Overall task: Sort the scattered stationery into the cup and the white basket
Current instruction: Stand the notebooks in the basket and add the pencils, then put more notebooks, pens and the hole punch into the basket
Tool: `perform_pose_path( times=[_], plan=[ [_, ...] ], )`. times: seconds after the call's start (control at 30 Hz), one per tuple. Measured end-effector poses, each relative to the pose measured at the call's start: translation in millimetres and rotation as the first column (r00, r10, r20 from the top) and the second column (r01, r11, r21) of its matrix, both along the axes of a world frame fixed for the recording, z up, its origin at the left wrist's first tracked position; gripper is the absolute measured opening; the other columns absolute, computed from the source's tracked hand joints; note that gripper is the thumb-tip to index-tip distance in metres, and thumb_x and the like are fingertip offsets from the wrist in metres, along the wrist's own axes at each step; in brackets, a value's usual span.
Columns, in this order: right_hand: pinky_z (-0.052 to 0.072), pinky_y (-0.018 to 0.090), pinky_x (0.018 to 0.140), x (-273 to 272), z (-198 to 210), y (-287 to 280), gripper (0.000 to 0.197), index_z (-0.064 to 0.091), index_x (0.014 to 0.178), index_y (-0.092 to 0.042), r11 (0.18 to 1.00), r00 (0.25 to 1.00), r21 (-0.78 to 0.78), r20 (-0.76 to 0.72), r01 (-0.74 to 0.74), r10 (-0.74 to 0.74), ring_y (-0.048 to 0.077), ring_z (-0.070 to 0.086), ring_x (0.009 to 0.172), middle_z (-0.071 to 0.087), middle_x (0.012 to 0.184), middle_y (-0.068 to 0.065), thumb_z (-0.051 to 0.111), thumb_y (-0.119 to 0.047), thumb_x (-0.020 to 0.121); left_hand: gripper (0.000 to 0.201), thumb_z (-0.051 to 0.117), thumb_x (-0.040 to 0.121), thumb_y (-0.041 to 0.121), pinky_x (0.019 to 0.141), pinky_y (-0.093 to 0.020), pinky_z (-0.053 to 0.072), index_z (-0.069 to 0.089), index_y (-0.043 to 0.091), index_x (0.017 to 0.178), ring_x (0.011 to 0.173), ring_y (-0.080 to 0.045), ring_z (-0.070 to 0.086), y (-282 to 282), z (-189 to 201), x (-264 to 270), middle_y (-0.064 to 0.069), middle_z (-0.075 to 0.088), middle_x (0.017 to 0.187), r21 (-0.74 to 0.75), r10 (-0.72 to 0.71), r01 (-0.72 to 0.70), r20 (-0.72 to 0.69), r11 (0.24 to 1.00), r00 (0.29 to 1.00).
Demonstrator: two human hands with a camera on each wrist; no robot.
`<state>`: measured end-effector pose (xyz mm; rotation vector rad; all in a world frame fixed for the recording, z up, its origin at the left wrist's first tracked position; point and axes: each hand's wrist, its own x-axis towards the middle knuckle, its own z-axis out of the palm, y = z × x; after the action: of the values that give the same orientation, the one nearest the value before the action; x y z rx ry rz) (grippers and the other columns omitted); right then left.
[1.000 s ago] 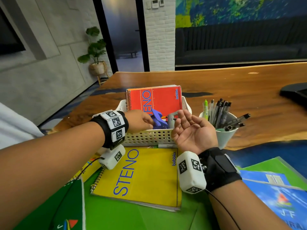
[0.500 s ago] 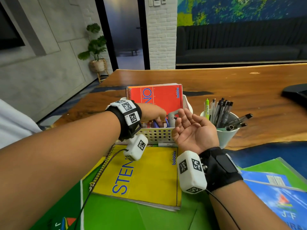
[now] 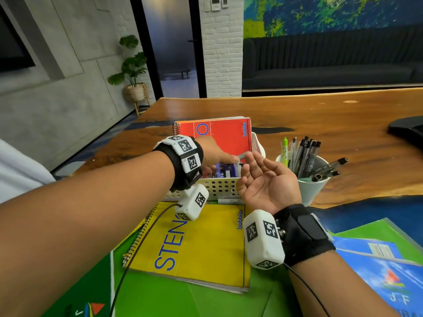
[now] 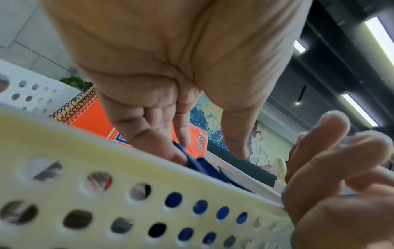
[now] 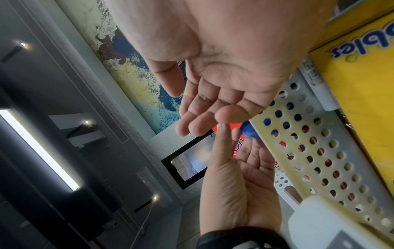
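Observation:
The white perforated basket [image 3: 219,187] holds an upright red spiral notebook [image 3: 226,138] and a blue item [image 3: 223,170]. My left hand [image 3: 219,156] reaches over the near wall into the basket. In the left wrist view its fingers [image 4: 181,138] point down, straight and relaxed, with one fingertip against the blue item [image 4: 204,166]. My right hand [image 3: 263,177] hovers palm up at the basket's right front corner, fingers loosely curled and empty. A white cup [image 3: 311,191] full of pens [image 3: 306,154] stands to the right.
A yellow spiral notebook [image 3: 206,243] lies on green folders in front of the basket. A white marker [image 3: 230,200] lies between the two. A blue booklet [image 3: 389,271] sits at the right front. A dark object [image 3: 409,131] rests at the far right of the wooden table.
My left hand has moved right across the basket and its wrist has risen. The blue item now sits lower in the basket under the fingers. The right hand has barely moved.

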<state>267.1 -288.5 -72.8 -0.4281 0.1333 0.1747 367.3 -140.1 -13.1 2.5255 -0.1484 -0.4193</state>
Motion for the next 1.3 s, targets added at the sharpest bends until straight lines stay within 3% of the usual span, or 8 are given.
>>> perform_pose_path(
  times=[0.2, 0.33, 0.47, 0.8, 0.93, 1.07, 1.2, 1.3],
  plan=[
    [0.042, 0.029, 0.069, -1.7, 2.7, 1.3, 0.029, 0.067, 0.107, -0.014, 1.0, 1.0, -0.019, 0.005, 0.004, -0.004, 0.018, 0.064, 0.073, 0.075, 0.098, 0.002, 0.052, -0.019, 0.083, 0.03, 0.069, 0.093, 0.036, 0.065, -0.03, 0.061, 0.064, 0.011, 0.109, 0.078, -0.019, 0.074, 9.4, 13.3, -20.5, -0.009, 0.073, 0.096, -0.123, 0.029, -0.019, 0.08, 0.992, 0.996],
    [0.042, 0.029, 0.069, -4.4, 6.0, 2.2, 0.028, 0.068, 0.104, -0.014, 0.998, 1.0, -0.06, -0.005, 0.01, -0.01, 0.017, 0.064, 0.073, 0.076, 0.098, 0.001, 0.053, -0.018, 0.08, 0.016, 0.075, 0.086, 0.036, 0.057, -0.019, 0.045, 0.07, 0.023, 0.093, 0.062, 0.001, 0.063, 35.8, 30.6, -72.0, 0.012, 0.066, 0.072, 0.107, -0.246, 0.223, 0.311, 0.969, 0.918],
    [0.044, 0.028, 0.071, -7.3, 5.3, 4.5, 0.031, 0.068, 0.109, -0.013, 0.994, 1.0, -0.103, 0.017, 0.022, -0.021, 0.017, 0.064, 0.075, 0.075, 0.103, 0.001, 0.054, -0.018, 0.081, 0.02, 0.074, 0.084, 0.044, 0.067, -0.02, 0.046, 0.07, 0.029, 0.096, 0.074, -0.002, 0.059, 74.4, 23.8, -130.6, 0.013, 0.065, 0.082, 0.466, -0.528, 0.454, 0.033, 0.759, 0.849],
    [0.045, 0.032, 0.075, -14.7, 10.4, 23.7, 0.025, 0.067, 0.111, -0.012, 0.844, 0.976, -0.499, -0.012, -0.194, 0.217, 0.02, 0.066, 0.082, 0.074, 0.108, 0.007, 0.048, -0.02, 0.096, 0.048, 0.082, 0.065, 0.059, 0.083, -0.033, 0.052, 0.058, 0.038, 0.101, 0.088, -0.007, 0.059, 246.8, -13.0, -147.0, 0.012, 0.059, 0.102, 0.621, -0.082, 0.132, -0.109, 0.773, 0.991],
    [0.043, 0.039, 0.091, -17.3, 9.2, 32.1, 0.029, 0.069, 0.109, -0.015, 0.734, 0.962, -0.64, -0.031, -0.228, 0.272, 0.022, 0.066, 0.094, 0.071, 0.121, 0.01, 0.058, -0.026, 0.085, 0.075, 0.08, 0.06, 0.071, 0.082, -0.029, 0.048, 0.048, 0.038, 0.119, 0.096, -0.008, 0.054, 279.6, -29.7, -153.6, 0.012, 0.048, 0.109, 0.562, -0.002, 0.067, -0.114, 0.824, 0.993],
    [0.038, 0.045, 0.099, -23.7, 14.6, 42.0, 0.024, 0.074, 0.102, -0.023, 0.574, 0.949, -0.788, -0.039, -0.222, 0.314, 0.021, 0.063, 0.11, 0.071, 0.125, 0.003, 0.056, -0.032, 0.089, 0.053, 0.084, 0.06, 0.063, 0.072, -0.026, 0.046, 0.059, 0.04, 0.1, 0.087, -0.003, 0.056, 291.1, -40.7, -162.3, 0.013, 0.056, 0.101, 0.424, -0.001, 0.049, -0.112, 0.904, 0.994],
    [0.036, 0.046, 0.105, -28.0, 23.2, 55.2, 0.048, 0.077, 0.109, -0.024, 0.376, 0.946, -0.908, -0.064, -0.187, 0.317, 0.017, 0.058, 0.121, 0.073, 0.121, -0.005, 0.072, -0.043, 0.065, 0.034, 0.083, 0.073, 0.049, 0.072, -0.019, 0.044, 0.058, 0.036, 0.093, 0.079, 0.0, 0.053, 289.7, -47.2, -173.6, 0.015, 0.058, 0.091, 0.279, -0.08, 0.112, -0.121, 0.954, 0.989],
    [0.039, 0.043, 0.107, -27.7, 29.7, 67.5, 0.04, 0.076, 0.112, -0.027, 0.16, 0.94, -0.973, -0.106, -0.166, 0.325, 0.014, 0.057, 0.122, 0.071, 0.121, -0.01, 0.074, -0.042, 0.075, 0.046, 0.075, 0.066, 0.072, 0.07, -0.027, 0.047, 0.055, 0.037, 0.089, 0.073, -0.007, 0.053, 297.0, -34.7, -174.1, 0.01, 0.06, 0.081, 0.075, -0.11, 0.125, -0.174, 0.989, 0.979]
  ],
)
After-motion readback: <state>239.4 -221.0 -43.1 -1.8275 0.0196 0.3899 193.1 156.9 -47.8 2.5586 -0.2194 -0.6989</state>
